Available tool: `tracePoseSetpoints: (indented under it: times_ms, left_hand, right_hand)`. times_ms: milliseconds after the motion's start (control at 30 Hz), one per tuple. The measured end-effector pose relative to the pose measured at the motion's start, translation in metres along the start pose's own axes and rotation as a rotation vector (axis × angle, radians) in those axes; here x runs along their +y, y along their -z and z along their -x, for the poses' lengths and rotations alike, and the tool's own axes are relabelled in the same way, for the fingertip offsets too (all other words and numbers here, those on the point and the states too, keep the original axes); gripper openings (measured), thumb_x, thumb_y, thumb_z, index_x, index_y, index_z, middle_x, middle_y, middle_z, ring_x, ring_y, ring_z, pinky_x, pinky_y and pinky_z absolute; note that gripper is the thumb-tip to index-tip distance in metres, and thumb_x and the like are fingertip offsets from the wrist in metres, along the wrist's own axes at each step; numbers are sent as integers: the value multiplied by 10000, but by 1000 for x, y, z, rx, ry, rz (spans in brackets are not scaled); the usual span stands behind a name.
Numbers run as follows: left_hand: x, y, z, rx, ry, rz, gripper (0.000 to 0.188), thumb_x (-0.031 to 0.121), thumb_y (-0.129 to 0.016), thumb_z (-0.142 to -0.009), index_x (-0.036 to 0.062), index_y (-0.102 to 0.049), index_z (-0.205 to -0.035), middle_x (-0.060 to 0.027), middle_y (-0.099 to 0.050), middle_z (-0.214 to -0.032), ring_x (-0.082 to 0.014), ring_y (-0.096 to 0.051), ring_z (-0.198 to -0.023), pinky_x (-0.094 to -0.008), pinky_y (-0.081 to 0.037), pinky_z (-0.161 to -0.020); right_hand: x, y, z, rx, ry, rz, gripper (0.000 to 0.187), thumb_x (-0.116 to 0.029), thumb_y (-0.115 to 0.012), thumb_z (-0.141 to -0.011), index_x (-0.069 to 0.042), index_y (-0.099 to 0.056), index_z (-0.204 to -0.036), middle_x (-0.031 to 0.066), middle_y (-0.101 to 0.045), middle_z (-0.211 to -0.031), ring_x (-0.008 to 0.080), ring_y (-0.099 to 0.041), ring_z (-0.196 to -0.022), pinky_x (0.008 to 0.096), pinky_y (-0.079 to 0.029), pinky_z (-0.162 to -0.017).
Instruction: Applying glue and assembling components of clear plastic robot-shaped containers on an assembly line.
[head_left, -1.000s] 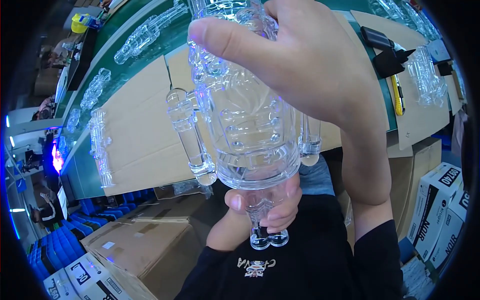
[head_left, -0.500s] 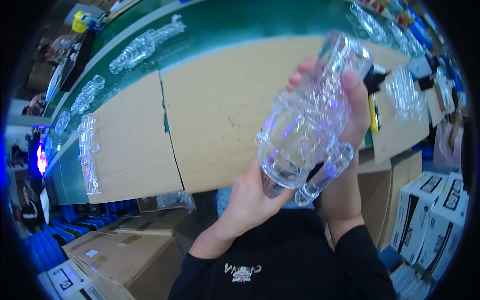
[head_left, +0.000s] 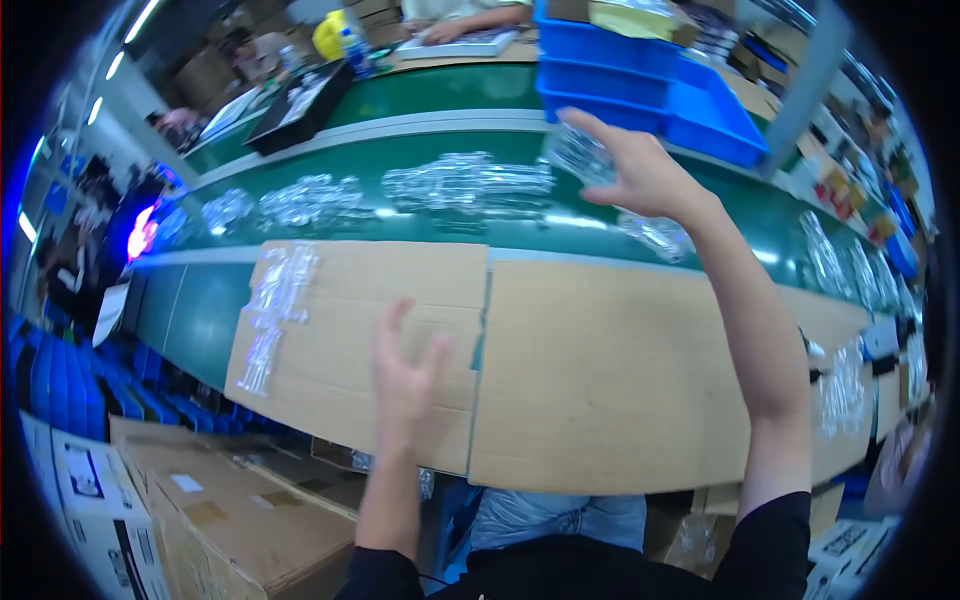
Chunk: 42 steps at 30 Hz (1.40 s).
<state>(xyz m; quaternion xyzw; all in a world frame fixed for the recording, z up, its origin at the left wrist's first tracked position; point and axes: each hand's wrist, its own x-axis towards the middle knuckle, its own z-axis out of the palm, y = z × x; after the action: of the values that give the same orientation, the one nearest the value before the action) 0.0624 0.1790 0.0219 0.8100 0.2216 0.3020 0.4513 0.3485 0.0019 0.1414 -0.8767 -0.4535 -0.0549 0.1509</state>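
Observation:
My right hand [head_left: 645, 172] reaches far out over the green belt, its thumb and fingers around a clear, glass-like vessel with a side tube [head_left: 577, 152]. The palm covers the vessel's middle, and its near end shows below the hand. Whether it rests on the belt, I cannot tell. My left hand [head_left: 405, 375] hovers empty over the left cardboard sheet [head_left: 370, 280], fingers apart and a little blurred. Beyond that sheet, more clear pieces [head_left: 465, 185] lie in a row along the belt [head_left: 390, 222].
A clear piece [head_left: 275, 305] lies on the cardboard's left edge. Blue bins [head_left: 610, 85] stand across the belt. A co-worker's hand [head_left: 437, 33] is at the far table. Further clear pieces [head_left: 825, 255] lie at right; a brown carton [head_left: 230, 500] stands low left.
Both hands held the vessel close to my body before. Now the left hand has let go and moved left, while the right has carried the vessel out to the belt. The view has tilted up.

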Motion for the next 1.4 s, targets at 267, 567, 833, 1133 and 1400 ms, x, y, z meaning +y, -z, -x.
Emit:
tracePoseSetpoints:
  times_ms: [267,567,833,1133,1400]
  left_hand:
    - [-110,146,-66,426,254,-966,633,259,-734,-724,-1,-496,-1251,-184,-473,-1268,-352,-441,-1163,-442,-345,-1020]
    - [-114,126,-118,207,51,-1140,620,366,-713,-709,12,-557,-1194,-203,-536,-1208,-359,-453,-1152,-441,-350,-1005]
    - [-93,78,-106,113,109,-9,255,141,-631,-853,-12,-564,-1045,-115,-613,-921,-189,-601,-858,-305,-495,-768]
    - [9,-40,102,-669,161,1300,730,213,-609,-832,127,-206,-1435,-140,-566,-921,-263,-622,-801,-402,-540,-738]
    - [52,-92,152,-842,158,1038,650,146,-682,-765,59,-353,-1320,-179,-576,-954,-320,-624,-812,-442,-539,-757]
  right_hand:
    - [99,-98,-49,-300,-64,297,964,11,-736,-612,-290,-313,-1425,129,-567,-1162,316,-551,-1072,517,-244,-1120]
    - [79,-94,-29,-103,-63,151,866,-39,-698,-692,-220,-306,-1442,150,-528,-1273,322,-522,-1136,452,-308,-1087]
    - [-38,-62,173,648,47,-459,205,71,-575,-782,-20,-615,-960,119,-646,-930,219,-606,-721,306,-506,-694]
    - [-13,-66,389,1397,-858,-1369,401,-143,-437,-940,-143,-373,-1336,64,-540,-641,104,-460,-452,202,-339,-373]
    - [114,-50,383,1346,-981,-1974,592,-458,-491,-921,-236,-302,-1436,153,-638,-976,93,-432,-464,167,-306,-395]
